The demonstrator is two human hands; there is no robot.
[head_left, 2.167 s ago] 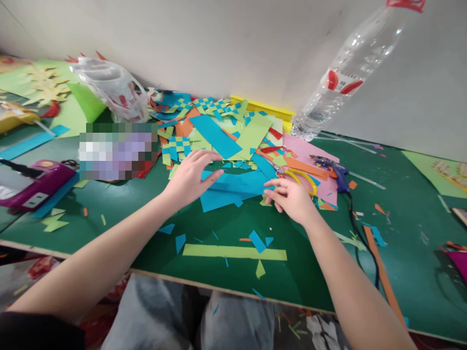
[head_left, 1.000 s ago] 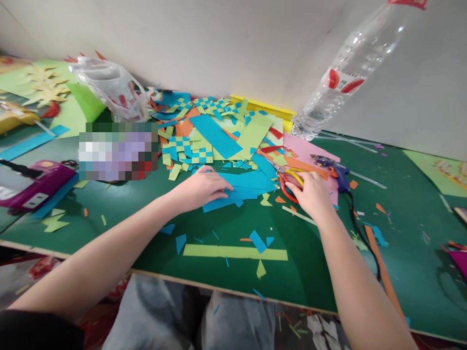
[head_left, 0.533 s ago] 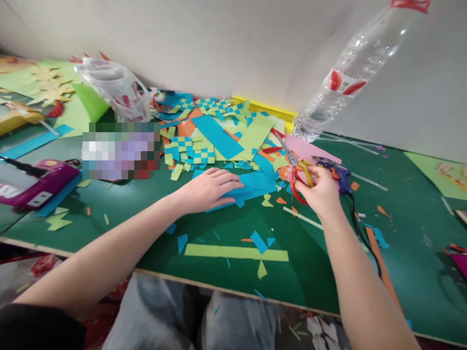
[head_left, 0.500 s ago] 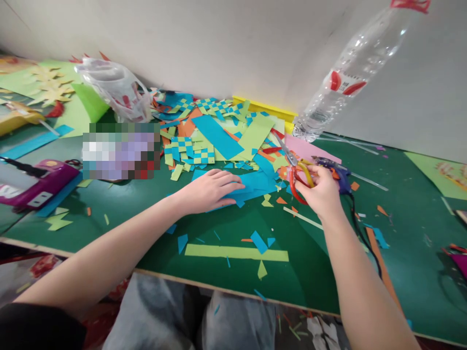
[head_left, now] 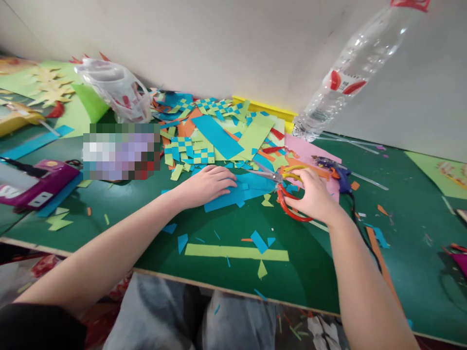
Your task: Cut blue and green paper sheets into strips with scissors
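My left hand (head_left: pixel 208 183) lies flat, fingers stretched out, on a sheet of blue paper (head_left: pixel 243 191) on the green table (head_left: pixel 226 282). My right hand (head_left: pixel 313 195) grips the scissors (head_left: pixel 286 194), which have one red loop and one yellow loop. Their blades point left, low over the blue paper's right end. Behind both hands spreads a heap of paper scraps (head_left: pixel 219 131) in blue, light green and orange, with several woven checker pieces.
A clear plastic bottle (head_left: pixel 346 73) leans at the wall, back right. A glue gun (head_left: pixel 337 172) with a black cord lies right of my hand. A purple device (head_left: pixel 36 184) sits at left, a plastic bag (head_left: pixel 113 90) behind. A light green strip (head_left: pixel 235 252) lies near the front edge.
My right hand took up the scissors from the table, lifted them, then swung them down and left so the blades point at the blue paper. My left hand stayed flat on the paper.
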